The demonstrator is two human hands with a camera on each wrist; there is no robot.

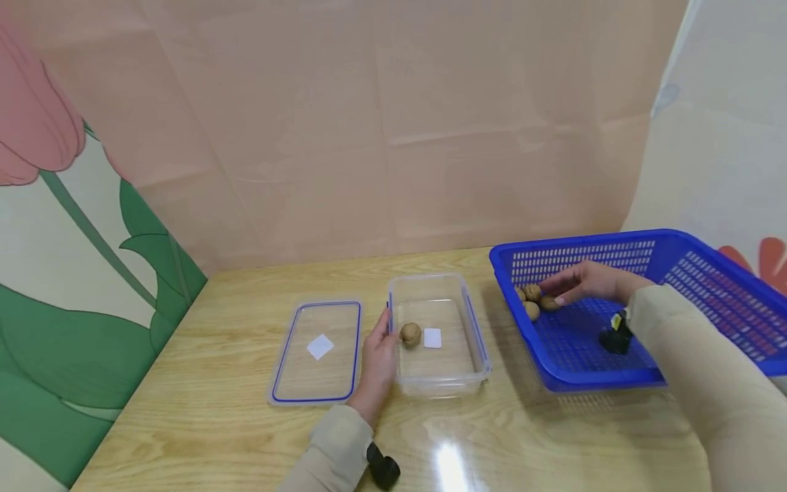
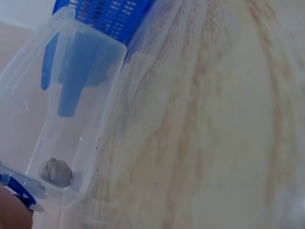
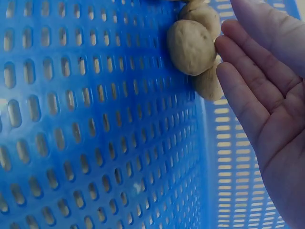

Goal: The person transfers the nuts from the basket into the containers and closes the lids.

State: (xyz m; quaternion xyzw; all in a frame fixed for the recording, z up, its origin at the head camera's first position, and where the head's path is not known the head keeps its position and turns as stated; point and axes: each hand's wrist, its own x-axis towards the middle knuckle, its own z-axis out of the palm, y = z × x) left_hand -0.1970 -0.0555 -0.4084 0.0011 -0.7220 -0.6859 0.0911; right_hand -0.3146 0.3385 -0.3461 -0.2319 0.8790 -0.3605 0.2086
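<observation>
My left hand [image 1: 378, 359] rests along the left side of a clear plastic box [image 1: 455, 377], its fingers lying mostly straight by the rim. One walnut [image 1: 410, 335] sits inside that box, beside a white square label [image 1: 432, 338]. On the right, my right hand [image 1: 593, 281] reaches into a blue plastic basket [image 1: 590, 378]. Its fingertips are at a walnut [image 1: 549, 303] in the basket's left corner. The right wrist view shows the fingers [image 3: 243, 90] extended and the thumb apart, next to a walnut [image 3: 191, 47]. Several walnuts lie clustered there.
A clear lid [image 1: 335, 376] with a blue seal and a white label lies flat on the wooden table [image 1: 203, 383], left of the box. A pinkish sheet [image 1: 369, 137] covers the wall behind. The basket stands right of the box.
</observation>
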